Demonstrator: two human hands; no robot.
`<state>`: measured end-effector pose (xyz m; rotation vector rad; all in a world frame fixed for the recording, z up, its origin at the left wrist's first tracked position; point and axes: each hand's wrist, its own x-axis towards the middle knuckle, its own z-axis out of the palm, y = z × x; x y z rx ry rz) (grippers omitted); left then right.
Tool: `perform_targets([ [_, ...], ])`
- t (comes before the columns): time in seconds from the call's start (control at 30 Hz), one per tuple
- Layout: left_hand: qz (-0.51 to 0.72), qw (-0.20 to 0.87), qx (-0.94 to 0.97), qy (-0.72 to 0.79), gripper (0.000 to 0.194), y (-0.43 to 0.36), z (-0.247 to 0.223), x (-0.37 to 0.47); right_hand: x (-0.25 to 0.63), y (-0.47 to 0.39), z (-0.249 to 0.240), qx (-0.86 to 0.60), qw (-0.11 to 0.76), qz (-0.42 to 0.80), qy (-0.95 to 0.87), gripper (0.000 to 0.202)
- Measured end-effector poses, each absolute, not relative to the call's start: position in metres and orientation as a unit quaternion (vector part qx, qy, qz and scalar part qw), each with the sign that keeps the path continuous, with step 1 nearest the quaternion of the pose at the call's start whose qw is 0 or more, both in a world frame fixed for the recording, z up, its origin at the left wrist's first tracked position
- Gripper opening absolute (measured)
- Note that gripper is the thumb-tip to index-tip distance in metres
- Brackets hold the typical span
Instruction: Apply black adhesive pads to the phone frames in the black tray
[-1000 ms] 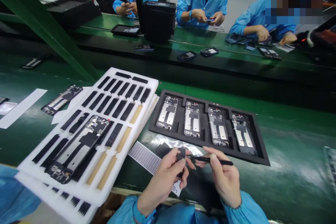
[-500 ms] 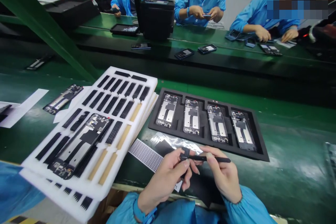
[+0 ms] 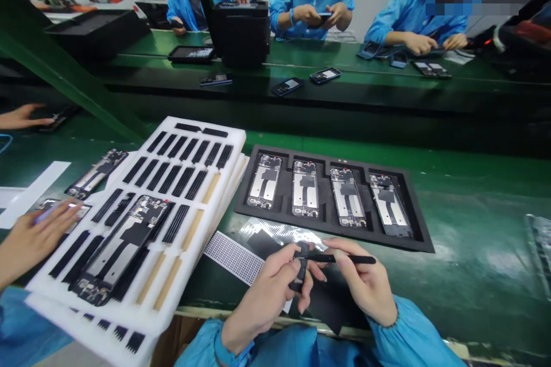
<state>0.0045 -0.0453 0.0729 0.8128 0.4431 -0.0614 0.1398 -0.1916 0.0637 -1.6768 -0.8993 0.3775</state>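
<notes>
My left hand [image 3: 262,292] pinches a small black phone part [image 3: 299,278] between thumb and fingers. In my right hand [image 3: 370,287] are black tweezers [image 3: 361,259], held nearly level, their tip at the upper part of the small piece; whether the tip touches it I cannot tell. Just beyond my hands lies a white perforated sheet [image 3: 232,257] beside clear dotted film [image 3: 284,232]. Behind these is a black foam tray [image 3: 419,223] with several opened phones [image 3: 305,189] in its slots.
To my left, stacked white foam trays [image 3: 181,281] carry black strips and an opened phone [image 3: 123,246]. A co-worker's hand [image 3: 37,241] is over another phone at the left edge. Across the bench, people in blue smocks handle phones near a black box [image 3: 241,34].
The black part has turned in my left hand, showing more of its length. Co-workers' hands have entered at left. A person across the bench has lowered a hand onto the black box.
</notes>
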Motion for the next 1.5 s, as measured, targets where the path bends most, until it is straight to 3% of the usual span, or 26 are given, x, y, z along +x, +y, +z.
perform_targets([
  [0.13, -0.042, 0.883, 0.401, 0.240, 0.031, -0.047, 0.072, 0.011, 0.135, -0.199, 0.059, -0.697, 0.580, 0.160, -0.390, 0.023],
  [0.23, -0.082, 0.827, 0.512, 0.217, 0.042, -0.039, 0.075, 0.014, 0.162, -0.210, 0.053, -0.698, 0.629, 0.148, -0.309, 0.023],
  [0.4, -0.120, 0.580, 0.801, 0.084, 0.051, -0.023, 0.086, 0.046, 0.286, -0.247, 0.043, -0.579, 0.815, 0.004, -0.025, 0.029],
  [0.57, -0.050, 0.304, 0.951, -0.038, 0.047, -0.043, 0.080, 0.117, 0.365, -0.288, 0.029, -0.554, 0.829, -0.010, 0.076, 0.022],
  [0.67, -0.051, 0.208, 0.971, -0.105, 0.041, -0.054, 0.071, 0.152, 0.372, -0.298, 0.017, -0.540, 0.833, 0.022, 0.115, 0.022],
  [0.83, -0.075, 0.199, 0.966, -0.146, 0.029, -0.057, 0.062, 0.175, 0.378, -0.306, 0.005, -0.516, 0.843, 0.044, 0.147, 0.019],
  [1.1, -0.109, 0.174, 0.967, -0.151, 0.034, -0.060, 0.069, 0.180, 0.384, -0.309, 0.001, -0.497, 0.851, 0.071, 0.153, 0.016],
  [1.33, -0.187, 0.186, 0.954, -0.144, 0.072, -0.048, 0.075, 0.185, 0.383, -0.308, 0.004, -0.491, 0.854, 0.083, 0.149, 0.017],
  [1.5, -0.172, 0.274, 0.940, -0.106, 0.048, -0.044, 0.068, 0.197, 0.383, -0.309, 0.004, -0.487, 0.855, 0.092, 0.151, 0.023],
])
